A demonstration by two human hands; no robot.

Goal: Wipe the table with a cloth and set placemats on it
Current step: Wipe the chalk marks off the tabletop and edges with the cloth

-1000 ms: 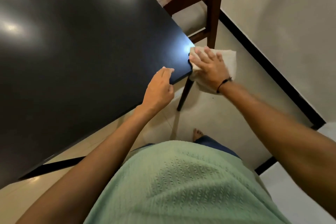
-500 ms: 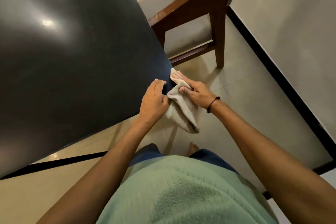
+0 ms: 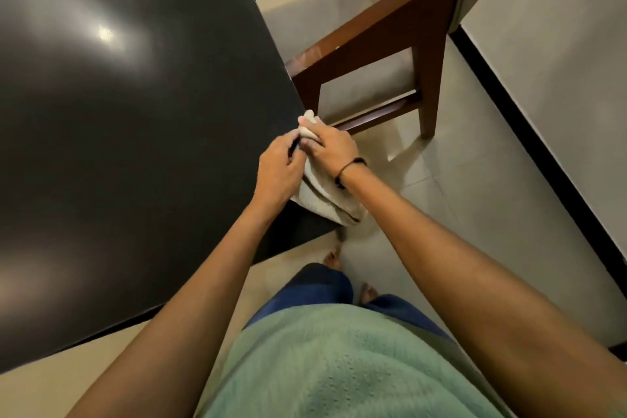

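Head view: cloth (image 3: 320, 192) at centre frame, bunched at the near right corner of the black table (image 3: 118, 112), most of it drooping off the edge toward the floor, a small wad poking up above the fingers. Right hand (image 3: 330, 146) grips the upper part, fingers curled over the fabric. Left hand (image 3: 280, 164) sits just beside it, touching, fingers curled in at the cloth's top edge; looks like a pinch on the fabric, but the contact is partly hidden. Both hands over the table corner.

Handling, judged from the look: pale towel-type fabric, soft, limp, light, no shape of its own, hangs and folds wherever unsupported. Not fragile, not slippery. Best taken by a bunched handful or along a folded edge; a flat palm on top works for wiping the glossy top. Loose end may drag or catch on the corner.

No placemats in view. Wooden chair (image 3: 390, 54) with pale seat in upper right of frame, close to the table's right edge. Tiled floor (image 3: 458, 180) below.
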